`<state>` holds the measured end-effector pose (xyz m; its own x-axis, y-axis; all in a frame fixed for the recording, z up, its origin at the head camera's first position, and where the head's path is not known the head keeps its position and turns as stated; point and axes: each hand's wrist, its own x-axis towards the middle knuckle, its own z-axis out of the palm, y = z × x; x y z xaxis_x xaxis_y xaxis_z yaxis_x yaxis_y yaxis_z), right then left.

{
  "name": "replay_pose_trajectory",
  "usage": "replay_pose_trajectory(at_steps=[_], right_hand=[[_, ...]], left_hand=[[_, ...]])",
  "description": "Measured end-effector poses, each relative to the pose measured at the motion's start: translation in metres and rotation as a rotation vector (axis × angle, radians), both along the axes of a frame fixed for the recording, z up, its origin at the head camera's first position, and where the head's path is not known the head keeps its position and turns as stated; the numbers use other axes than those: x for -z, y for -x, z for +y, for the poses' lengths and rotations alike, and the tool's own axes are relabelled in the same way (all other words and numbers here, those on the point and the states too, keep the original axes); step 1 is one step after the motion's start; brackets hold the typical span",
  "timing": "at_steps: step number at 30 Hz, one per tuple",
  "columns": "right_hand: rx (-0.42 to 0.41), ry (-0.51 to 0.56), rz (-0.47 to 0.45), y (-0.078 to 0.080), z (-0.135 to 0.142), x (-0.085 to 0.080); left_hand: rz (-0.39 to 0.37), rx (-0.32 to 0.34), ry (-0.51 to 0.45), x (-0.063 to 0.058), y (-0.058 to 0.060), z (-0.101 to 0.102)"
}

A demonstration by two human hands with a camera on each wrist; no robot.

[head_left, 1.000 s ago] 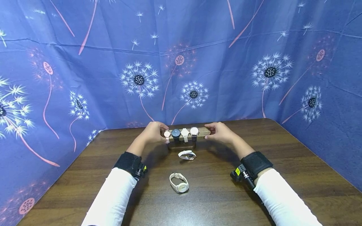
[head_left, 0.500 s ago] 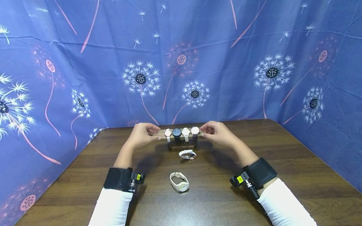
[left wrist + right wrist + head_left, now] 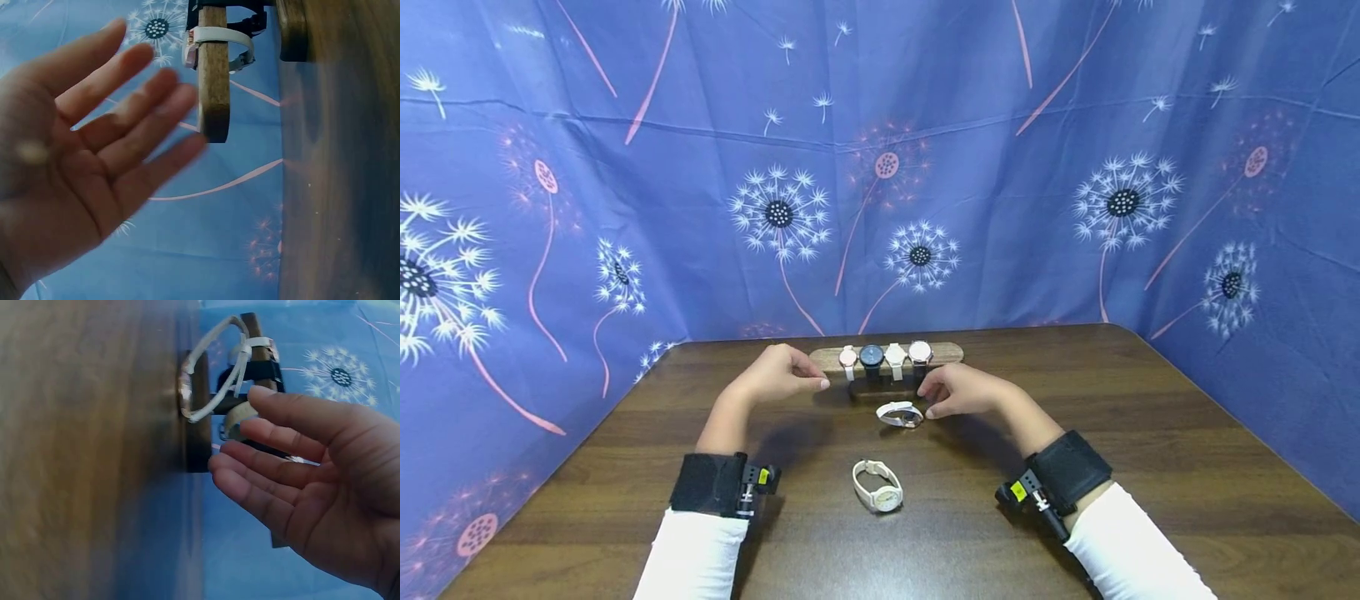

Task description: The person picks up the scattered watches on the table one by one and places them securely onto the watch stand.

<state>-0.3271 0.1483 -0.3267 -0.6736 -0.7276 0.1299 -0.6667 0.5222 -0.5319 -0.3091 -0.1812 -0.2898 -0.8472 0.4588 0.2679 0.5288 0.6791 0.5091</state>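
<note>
Standing in the room, I can see a person's left hand point(image 3: 780, 372) up by the left end of a long wooden bar with rounded ends point(image 3: 827, 359). Fingers out and apart from the thumb on that one, nothing held. The right hand point(image 3: 964, 390) is lower, thumb and fingers apart with a gap between them, right next to a white-strapped watch with a rose-gold case point(image 3: 900, 414). Can't tell if the thumb is actually touching it, but it's definitely not gripped. That watch sits on the brown wood-grain table point(image 3: 985, 533) just in front of the bar's dark wooden base point(image 3: 880, 389), strap looped.

Four more are strapped along the bar, left to right: a small white-strapped watch with a pinkish dial point(image 3: 847, 358), an all-black round watch point(image 3: 871, 357), a cream watch with a pale dial point(image 3: 895, 356) and a black-strapped watch with a big pale dial point(image 3: 920, 352).

Closer to the person there's a cream round-faced watch point(image 3: 887, 499), strap curved into a loop, well apart from both hands. Behind it all hangs a blue dandelion-print cloth point(image 3: 1015, 208).
</note>
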Motion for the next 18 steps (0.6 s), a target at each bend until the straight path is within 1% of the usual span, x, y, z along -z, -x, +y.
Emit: replay_pose_trajectory(at_steps=[1, 3, 7, 12, 15, 18], right_hand=[[0.009, -0.011, -0.01, 0.0, -0.002, 0.002], [0.03, -0.024, -0.016, 0.002, -0.005, 0.005], [0.054, -0.032, 0.0, 0.007, -0.012, 0.011], [0.075, -0.057, 0.023, 0.013, -0.021, 0.017], [0.089, -0.067, 0.039, 0.014, -0.023, 0.019], [0.075, -0.069, 0.06, 0.014, -0.026, 0.021]], left_hand=[[-0.027, 0.021, 0.03, 0.0, -0.001, 0.0], [-0.049, 0.066, 0.085, -0.001, -0.003, -0.001], [-0.063, 0.102, 0.104, -0.001, -0.004, 0.0], [-0.088, 0.119, 0.085, -0.001, -0.005, 0.002], [-0.097, 0.105, 0.076, -0.002, -0.005, 0.003], [-0.096, 0.087, 0.066, -0.004, -0.005, 0.004]])
